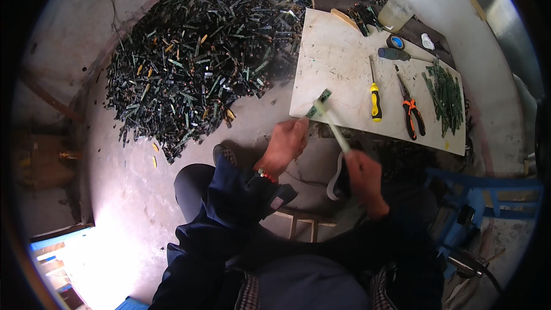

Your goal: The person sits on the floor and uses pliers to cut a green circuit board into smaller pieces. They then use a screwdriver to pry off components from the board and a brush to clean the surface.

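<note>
My left hand pinches the near end of a narrow green circuit board strip, held over the front left edge of a white board. A slim pale-green brush is gripped in my right hand, which is slightly blurred. Its far end lies against the strip; the bristles cannot be made out. To the right on the board lie a yellow-and-black screwdriver, orange-and-black long-nose pliers and a pile of green strips.
A large heap of dark strips covers the floor ahead and left. At the board's far side are a dark-handled screwdriver, a blue tape roll and a translucent tub. A blue plastic stool stands at right.
</note>
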Demonstrator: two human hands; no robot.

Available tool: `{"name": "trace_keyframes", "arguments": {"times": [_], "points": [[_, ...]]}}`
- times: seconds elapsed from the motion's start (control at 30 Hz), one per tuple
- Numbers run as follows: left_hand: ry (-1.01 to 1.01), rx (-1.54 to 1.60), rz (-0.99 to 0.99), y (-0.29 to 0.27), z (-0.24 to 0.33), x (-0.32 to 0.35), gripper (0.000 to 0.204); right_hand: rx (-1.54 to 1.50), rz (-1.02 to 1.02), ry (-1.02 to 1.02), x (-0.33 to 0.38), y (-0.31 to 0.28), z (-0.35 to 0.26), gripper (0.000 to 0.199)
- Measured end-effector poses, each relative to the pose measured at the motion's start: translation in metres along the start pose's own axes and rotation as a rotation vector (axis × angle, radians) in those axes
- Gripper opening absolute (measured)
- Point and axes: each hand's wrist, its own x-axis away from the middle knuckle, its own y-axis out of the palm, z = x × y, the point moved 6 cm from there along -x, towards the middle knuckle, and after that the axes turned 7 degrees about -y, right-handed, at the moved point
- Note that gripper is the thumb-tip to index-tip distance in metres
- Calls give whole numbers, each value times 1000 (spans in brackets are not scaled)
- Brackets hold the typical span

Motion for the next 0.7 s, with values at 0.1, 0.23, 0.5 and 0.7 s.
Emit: {"name": "trace_keyframes", "arguments": {"times": [0.1,0.23,0.5,0.7], "points": [[-17,-38,22,-1,2,1,43,-99,109,-88,-7,-4,-5,32],[11,-69,25,-4,4,7,45,-94,91,-85,-16,-10,-10,30],[25,-105,34,-6,8,7,45,-259,53,40,-19,-7,1,25],[-60,2,29,-4,-4,7,44,-13,-18,-13,-9,4,-6,29]]}}
